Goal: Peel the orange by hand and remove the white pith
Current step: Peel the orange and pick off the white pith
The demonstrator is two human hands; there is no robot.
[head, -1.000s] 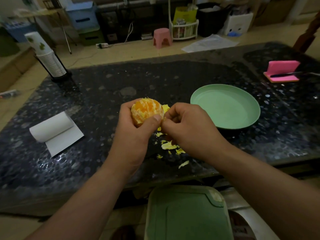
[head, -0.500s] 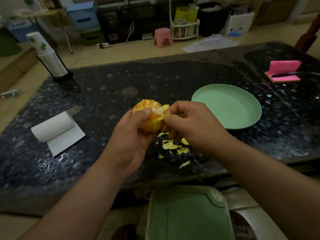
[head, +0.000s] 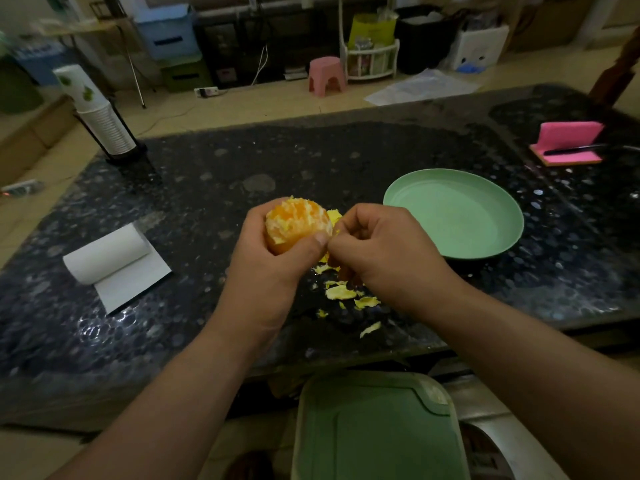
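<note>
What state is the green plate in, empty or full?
Empty: the plate shows bare green inside; peel scraps lie on the table instead.

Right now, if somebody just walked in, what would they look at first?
The bright, half-peeled orange in the middle, gripped by the left hand above the dark table, while the right hand pinches a strip of peel at its right side. Next come the yellow peel scraps lying on the table just below the hands, and the pale green plate to the right.
</note>
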